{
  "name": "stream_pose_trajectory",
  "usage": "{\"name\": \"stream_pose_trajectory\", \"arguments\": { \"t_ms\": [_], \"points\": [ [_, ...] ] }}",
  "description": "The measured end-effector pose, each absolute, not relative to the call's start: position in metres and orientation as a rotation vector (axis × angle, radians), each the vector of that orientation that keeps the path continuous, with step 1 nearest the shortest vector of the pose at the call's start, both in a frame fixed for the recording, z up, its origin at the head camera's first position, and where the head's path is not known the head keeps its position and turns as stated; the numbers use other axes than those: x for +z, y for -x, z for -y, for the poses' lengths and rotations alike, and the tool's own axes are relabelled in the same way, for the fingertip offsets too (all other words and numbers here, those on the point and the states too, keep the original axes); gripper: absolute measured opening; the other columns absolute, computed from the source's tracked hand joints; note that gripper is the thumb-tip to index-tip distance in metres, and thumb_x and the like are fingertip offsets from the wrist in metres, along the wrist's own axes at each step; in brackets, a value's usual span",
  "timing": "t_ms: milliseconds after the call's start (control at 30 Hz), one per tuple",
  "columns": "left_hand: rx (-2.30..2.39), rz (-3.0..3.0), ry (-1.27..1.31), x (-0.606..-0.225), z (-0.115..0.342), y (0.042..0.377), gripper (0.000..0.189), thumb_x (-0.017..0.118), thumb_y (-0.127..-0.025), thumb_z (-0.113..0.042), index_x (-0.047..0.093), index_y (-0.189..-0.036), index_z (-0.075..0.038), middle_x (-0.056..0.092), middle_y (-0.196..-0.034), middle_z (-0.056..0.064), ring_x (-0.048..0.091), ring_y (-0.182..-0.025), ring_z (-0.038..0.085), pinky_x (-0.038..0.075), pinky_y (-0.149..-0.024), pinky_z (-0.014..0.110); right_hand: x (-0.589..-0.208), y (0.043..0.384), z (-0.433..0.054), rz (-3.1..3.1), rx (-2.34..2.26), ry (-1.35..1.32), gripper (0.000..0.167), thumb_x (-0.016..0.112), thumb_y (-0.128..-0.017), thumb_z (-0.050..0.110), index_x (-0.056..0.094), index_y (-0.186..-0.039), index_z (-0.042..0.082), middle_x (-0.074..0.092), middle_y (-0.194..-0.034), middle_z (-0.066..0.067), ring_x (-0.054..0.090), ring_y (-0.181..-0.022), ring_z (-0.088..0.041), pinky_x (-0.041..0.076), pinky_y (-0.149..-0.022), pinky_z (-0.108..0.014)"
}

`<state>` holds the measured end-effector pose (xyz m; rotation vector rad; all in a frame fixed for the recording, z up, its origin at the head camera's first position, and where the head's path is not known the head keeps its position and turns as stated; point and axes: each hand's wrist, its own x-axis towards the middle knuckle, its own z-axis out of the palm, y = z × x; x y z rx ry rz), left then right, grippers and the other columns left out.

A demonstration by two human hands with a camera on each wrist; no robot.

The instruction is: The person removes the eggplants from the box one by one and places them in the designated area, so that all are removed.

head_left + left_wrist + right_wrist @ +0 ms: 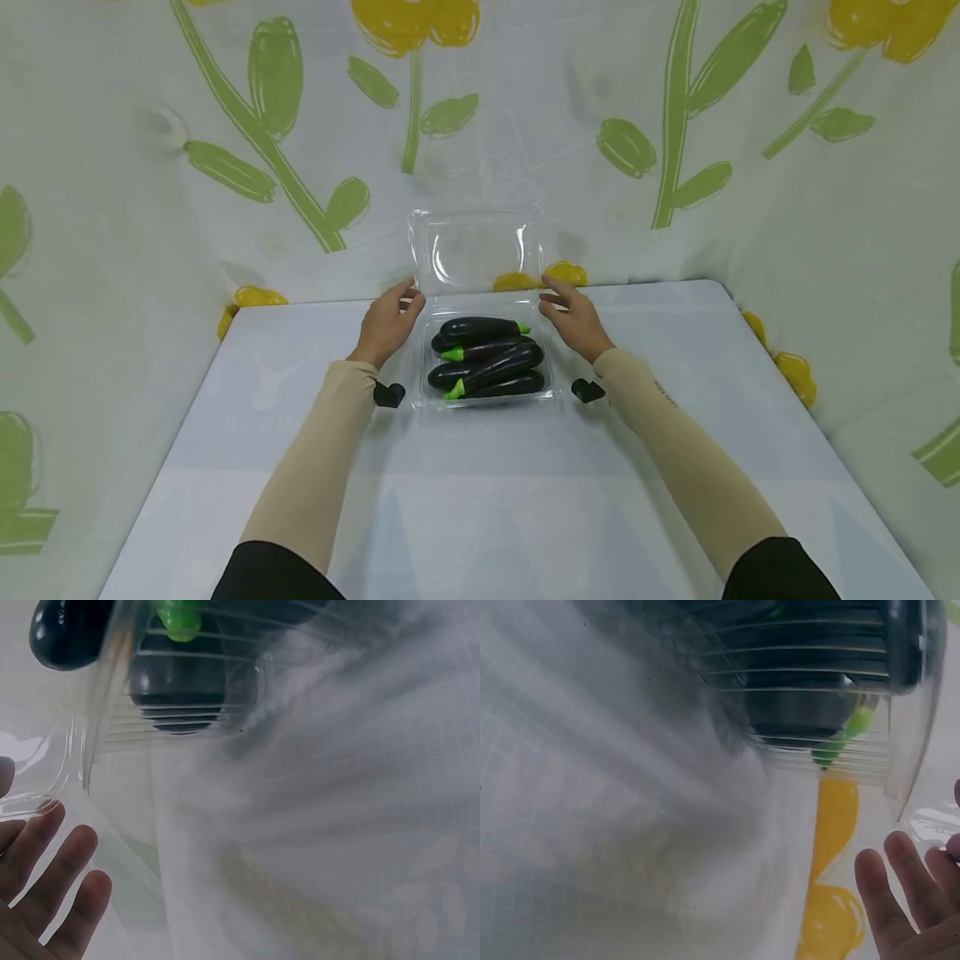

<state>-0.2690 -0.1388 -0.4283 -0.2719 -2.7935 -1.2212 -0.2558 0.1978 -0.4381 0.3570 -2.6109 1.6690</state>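
Observation:
A clear plastic clamshell box [551,397] sits on the table with several dark eggplants [498,367] in it, their stem ends bright green. Its hinged lid [480,250] stands raised at the back. My left hand [390,321] is at the lid's lower left corner, fingers loosely bent; in the left wrist view a fingertip [49,807] appears to touch the lid edge. At the opposite corner, my right hand [576,321] has its thumb and index finger apart. In the right wrist view its fingers [911,881] are beside the lid; firm contact is unclear.
The white table [480,500] reaches back to a pale hanging cloth [525,117] printed with green leaves and yellow flowers. Behind the box, the raised lid is close to this cloth. A small black device [388,395] is at the left wrist, another [587,391] at the right.

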Motion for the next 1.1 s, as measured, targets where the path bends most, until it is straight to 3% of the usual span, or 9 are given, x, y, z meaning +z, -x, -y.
{"name": "stream_pose_trajectory", "arguments": {
  "t_ms": [233, 567, 1100],
  "points": [
    [-1.144, 2.868, 0.286, -0.433, 0.136, 0.269, 0.059, 0.050, -0.107, -0.028, 0.033, -0.157, -0.002, 0.059, -0.141, 0.011, 0.061, -0.123, 0.030, 0.050, -0.098, 0.049, -0.443, 0.252, -0.195, 2.679, 1.675, -0.391, 0.059, 0.055, -0.107, 0.022, 0.032, -0.160, 0.011, 0.024, -0.167, -0.003, 0.046, -0.140, -0.031, 0.043, -0.110, -0.049],
    [-1.091, 2.862, 0.340, -0.433, 0.136, 0.269, 0.054, 0.047, -0.106, -0.014, 0.034, -0.155, 0.003, 0.061, -0.136, 0.016, 0.063, -0.120, 0.035, 0.051, -0.097, 0.050, -0.450, 0.252, -0.194, 2.724, 1.654, -0.338, 0.061, 0.056, -0.106, 0.026, 0.031, -0.161, 0.015, 0.022, -0.167, -0.002, 0.046, -0.140, -0.029, 0.042, -0.111, -0.049],
    [-1.149, 2.883, 0.276, -0.427, 0.149, 0.271, 0.061, 0.045, -0.107, -0.034, 0.032, -0.157, -0.001, 0.054, -0.146, 0.016, 0.056, -0.127, 0.035, 0.043, -0.106, 0.052, -0.440, 0.255, -0.212, 2.709, 1.592, -0.315, 0.061, 0.057, -0.106, 0.027, 0.032, -0.160, 0.015, 0.031, -0.164, -0.005, 0.045, -0.141, -0.031, 0.042, -0.110, -0.051]
  ]
}}
